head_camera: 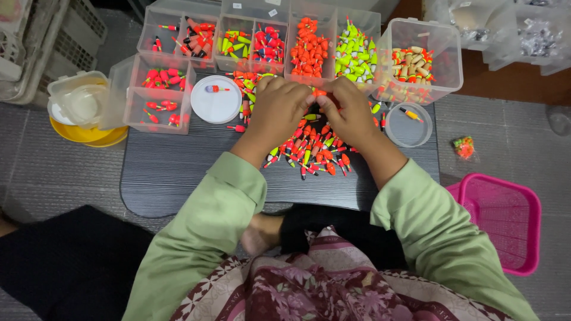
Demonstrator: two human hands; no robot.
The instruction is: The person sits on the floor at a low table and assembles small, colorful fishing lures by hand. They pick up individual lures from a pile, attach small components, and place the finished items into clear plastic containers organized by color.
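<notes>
- A grey plastic crate stands at the far left on the floor, beside a yellow bowl that holds a clear lidded tub.
- A clear box on the left part of the dark desk holds a few red fishing floats; just right of it lies a round white lid with one red float on it.
- A row of clear compartment boxes runs along the back of the desk, filled with red, orange and yellow-green floats sorted by colour.
- The left hand hovers over the top of a loose pile of fishing floats in the middle of the desk; its fingers are curled in, pinching a small orange float at the tips.
- The right hand meets it from the other side, fingers bent and closed on the same small float, so the two hands touch at the fingertips.
- A clear tub of tan and red floats stands at the back right, with a round clear lid in front of it carrying one yellow float.
- A small bag of orange pieces lies on the floor to the right, near a pink basket.
</notes>
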